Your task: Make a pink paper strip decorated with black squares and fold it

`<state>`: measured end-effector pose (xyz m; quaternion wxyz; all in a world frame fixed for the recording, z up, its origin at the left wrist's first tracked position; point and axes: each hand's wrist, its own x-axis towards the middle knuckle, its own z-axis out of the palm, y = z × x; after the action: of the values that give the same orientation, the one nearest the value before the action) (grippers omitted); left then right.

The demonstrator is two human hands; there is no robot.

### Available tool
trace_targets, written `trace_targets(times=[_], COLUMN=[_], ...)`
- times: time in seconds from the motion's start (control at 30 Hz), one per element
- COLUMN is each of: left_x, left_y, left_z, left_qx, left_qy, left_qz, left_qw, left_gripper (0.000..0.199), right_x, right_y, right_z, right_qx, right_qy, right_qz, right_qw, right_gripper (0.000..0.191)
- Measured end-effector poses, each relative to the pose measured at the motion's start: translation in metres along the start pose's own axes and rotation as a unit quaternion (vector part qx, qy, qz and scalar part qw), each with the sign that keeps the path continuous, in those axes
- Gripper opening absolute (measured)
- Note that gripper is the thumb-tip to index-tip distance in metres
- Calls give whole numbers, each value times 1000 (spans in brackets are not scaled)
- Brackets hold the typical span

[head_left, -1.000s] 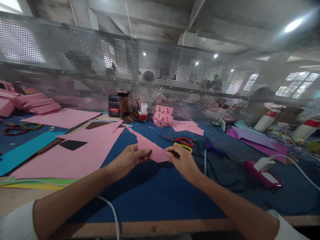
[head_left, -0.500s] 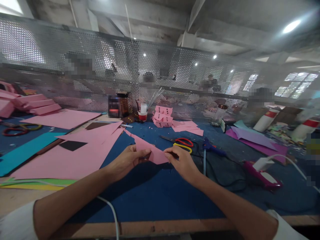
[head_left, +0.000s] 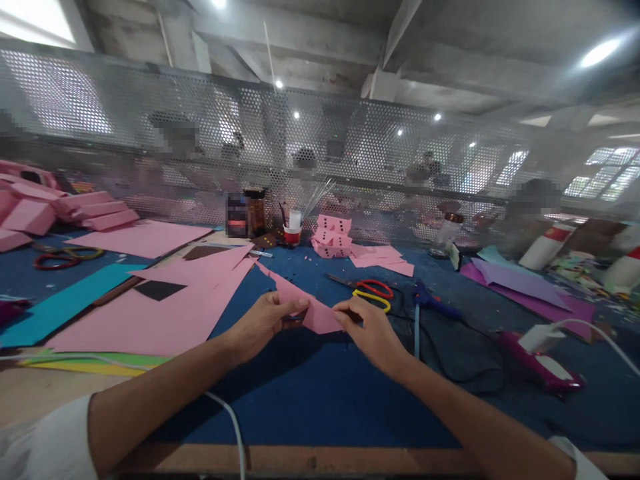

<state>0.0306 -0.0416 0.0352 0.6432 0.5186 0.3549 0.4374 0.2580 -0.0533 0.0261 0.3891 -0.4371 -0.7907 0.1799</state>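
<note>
The pink paper (head_left: 324, 319) was held up over the middle of the blue-topped counter (head_left: 300, 407), between both hands. The left hand (head_left: 265, 321) pinched it, thumb above and fingers beneath; the right hand (head_left: 369, 330) nipped its right end between thumb and fingertips — a two-sided grip that probably steadied something so thin. The scissors (head_left: 374, 289) lay just beyond the right hand, loops nearest, likely so that they could be picked up easily; the blue glue gun (head_left: 436, 301) lay to their right, perhaps for the same reason. A large pink sheet (head_left: 200, 323) lay left of the hands, seemingly kept aside but reachable.

The held paper looked plain and matte, narrowing to a thin tip at its far left end. It bent between the hands — whether creased or merely curved, I couldn't tell.
</note>
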Motion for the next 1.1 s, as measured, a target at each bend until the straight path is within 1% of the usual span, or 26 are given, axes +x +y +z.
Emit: trace_targets(times=[0.23, 0.37, 0.6, 0.9, 1.1], left_x=[1, 1, 1, 2, 1], left_y=[-1, 0, 2, 1, 4], left_z=[0, 1, 1, 0, 0], left_qx=[22, 6, 4, 9, 26], left_qy=[9, 7, 36, 47, 34], left_qz=[12, 23, 17, 16, 17], left_qw=[1000, 1000, 999, 999, 999], left_gripper=[22, 18, 23, 21, 23], right_x=[1, 1, 1, 0, 2], right_y=[-1, 0, 1, -2, -1], right_z=[0, 1, 1, 0, -2], right_qx=[4, 13, 12, 17, 13], right_qy=[-3, 1, -6, -4, 9], right_qz=[6, 2, 7, 5, 12], right_qw=[1000, 1000, 1000, 1000, 1000], right_gripper=[12, 12, 13, 14, 15])
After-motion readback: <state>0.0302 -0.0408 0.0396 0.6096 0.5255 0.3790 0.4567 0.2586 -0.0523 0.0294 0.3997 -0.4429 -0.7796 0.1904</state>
